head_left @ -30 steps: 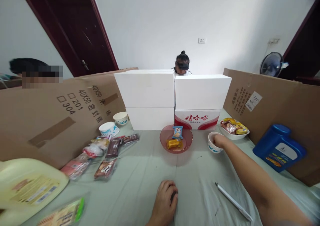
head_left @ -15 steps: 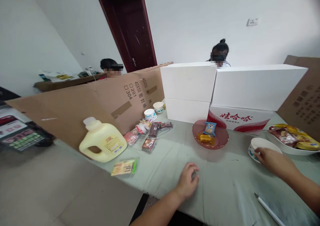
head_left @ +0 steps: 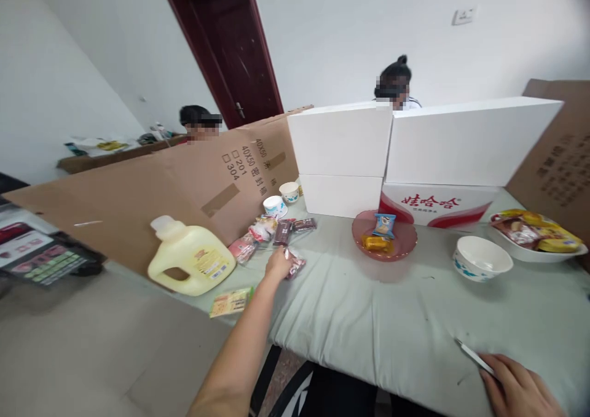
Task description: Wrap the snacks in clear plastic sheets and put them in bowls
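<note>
The left hand is reaching to the centre-left of the frame, its fingers closing lightly on a dark snack packet lying on the tabletop, just below the row of other packets. This looks like the pick-up step; a firm pinch and lift should follow. The right hand, at the lower right, is resting loosely curled against a pen.

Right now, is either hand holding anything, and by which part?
The left hand grips a dark snack packet by its near end, on the table. The right hand rests beside the pen, touching its near end, not gripping.
</note>
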`<state>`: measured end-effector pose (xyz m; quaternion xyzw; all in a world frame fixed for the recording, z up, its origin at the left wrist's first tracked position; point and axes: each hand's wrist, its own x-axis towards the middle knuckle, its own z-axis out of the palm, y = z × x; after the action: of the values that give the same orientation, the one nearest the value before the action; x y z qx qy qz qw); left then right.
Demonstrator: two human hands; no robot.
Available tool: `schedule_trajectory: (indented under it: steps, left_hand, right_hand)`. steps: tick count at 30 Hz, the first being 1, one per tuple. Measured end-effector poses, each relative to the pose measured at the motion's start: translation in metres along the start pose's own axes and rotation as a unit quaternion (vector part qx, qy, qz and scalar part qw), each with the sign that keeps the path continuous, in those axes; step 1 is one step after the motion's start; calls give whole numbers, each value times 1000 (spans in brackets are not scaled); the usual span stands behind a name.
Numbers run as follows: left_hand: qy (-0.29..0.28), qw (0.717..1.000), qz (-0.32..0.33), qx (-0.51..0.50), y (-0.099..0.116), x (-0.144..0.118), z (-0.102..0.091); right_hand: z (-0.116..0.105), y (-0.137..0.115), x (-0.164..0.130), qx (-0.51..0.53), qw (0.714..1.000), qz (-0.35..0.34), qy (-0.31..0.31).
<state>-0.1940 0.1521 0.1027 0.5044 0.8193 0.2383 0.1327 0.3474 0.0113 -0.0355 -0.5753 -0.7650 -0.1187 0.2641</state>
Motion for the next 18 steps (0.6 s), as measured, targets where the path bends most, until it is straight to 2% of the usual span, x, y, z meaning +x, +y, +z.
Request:
schedule_trajectory:
  steps: [2, 5, 8, 10, 13, 16, 18]
  left_hand:
    - [-30, 997, 68, -23, 24, -28, 25]
    - [-74, 975, 195, -76, 63, -81, 64]
    - [-56, 892, 419, -160, 92, -129, 94]
    - [-66, 842, 508, -169, 98, -153, 107]
    - [-121, 812, 551, -148, 93, -175, 115]
    - [-145, 815, 544, -141, 80, -185, 115]
    - [-143, 817, 540, -142, 76, -187, 114]
  right_hand:
    - [-9, -12, 5, -14, 999, -18, -39]
    - [-16, -31, 12, -47, 998, 23, -36]
    - [-21, -44, 16, -70, 995, 63, -25]
    - [-25, -46, 16, -73, 994, 71, -28]
    - [-29, -45, 15, -62, 995, 75, -34]
    - [-31, -52, 21, -21, 996, 71, -45]
    - [-32, -68, 33, 23, 997, 56, -55]
